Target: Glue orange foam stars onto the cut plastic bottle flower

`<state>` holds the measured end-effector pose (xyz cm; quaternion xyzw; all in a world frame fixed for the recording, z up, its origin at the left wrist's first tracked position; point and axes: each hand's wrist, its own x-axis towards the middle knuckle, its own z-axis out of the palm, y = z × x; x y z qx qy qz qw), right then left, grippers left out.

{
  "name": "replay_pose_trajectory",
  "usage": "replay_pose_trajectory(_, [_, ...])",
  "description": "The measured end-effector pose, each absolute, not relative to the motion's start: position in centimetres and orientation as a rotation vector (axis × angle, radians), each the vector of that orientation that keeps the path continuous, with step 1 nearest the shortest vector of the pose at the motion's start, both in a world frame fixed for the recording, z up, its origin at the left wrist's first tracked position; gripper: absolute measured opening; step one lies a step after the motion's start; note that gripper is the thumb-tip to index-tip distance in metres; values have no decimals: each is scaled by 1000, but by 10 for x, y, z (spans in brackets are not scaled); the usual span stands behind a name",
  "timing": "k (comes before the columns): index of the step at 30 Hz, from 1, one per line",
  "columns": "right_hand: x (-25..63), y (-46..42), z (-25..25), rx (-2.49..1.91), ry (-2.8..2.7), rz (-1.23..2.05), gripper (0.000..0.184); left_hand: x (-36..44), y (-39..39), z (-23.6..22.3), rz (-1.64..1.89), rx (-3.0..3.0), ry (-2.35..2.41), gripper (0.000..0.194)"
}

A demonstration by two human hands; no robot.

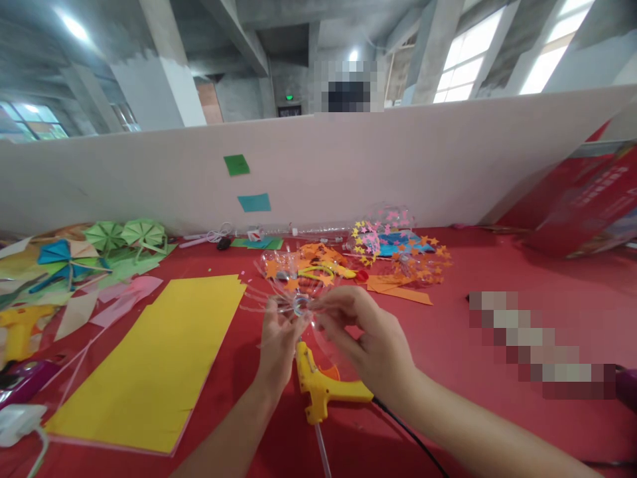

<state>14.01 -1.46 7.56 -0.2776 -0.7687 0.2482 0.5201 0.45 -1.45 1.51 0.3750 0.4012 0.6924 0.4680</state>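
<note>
My left hand (279,342) is closed around the neck of a cut clear plastic bottle (301,305), whose thin strips fan outward. Orange paper stars (292,284) show on some of the strips. My right hand (365,332) pinches at the strips on the bottle's right side, close to the neck; its fingertips press together. Whether a small star sits between those fingers I cannot make out. Just below both hands, a yellow hot glue gun (318,388) lies on the red table, a glue stick protruding from its back end.
Yellow paper sheets (154,358) lie to the left, near green paper fans (142,232) and a second yellow glue gun (20,325). Star-covered plastic strips (418,262) and orange paper strips (398,290) are behind to the right. A white partition (318,166) borders the red table (423,345).
</note>
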Motion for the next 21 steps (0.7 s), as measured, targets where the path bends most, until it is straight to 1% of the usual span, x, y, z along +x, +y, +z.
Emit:
replay_pose_trajectory(2, [140,-15,75,-623,-1796,646,14,6,-15,14,1704,915,991,34])
replay_pose_trajectory(4, [140,-15,73,-599,-1782,628,16,7,-16,15,1719,910,1001,34])
replay_pose_trajectory(10, [142,-14,73,-583,-1878,338,17,12,-17,20,1707,915,988,32])
replay_pose_trajectory(14, [141,-14,75,-579,-1884,359,19,13,-16,21,1716,923,971,32])
replay_pose_trajectory(21, [138,-17,77,-611,-1872,395,15,12,-17,20,1730,878,979,37])
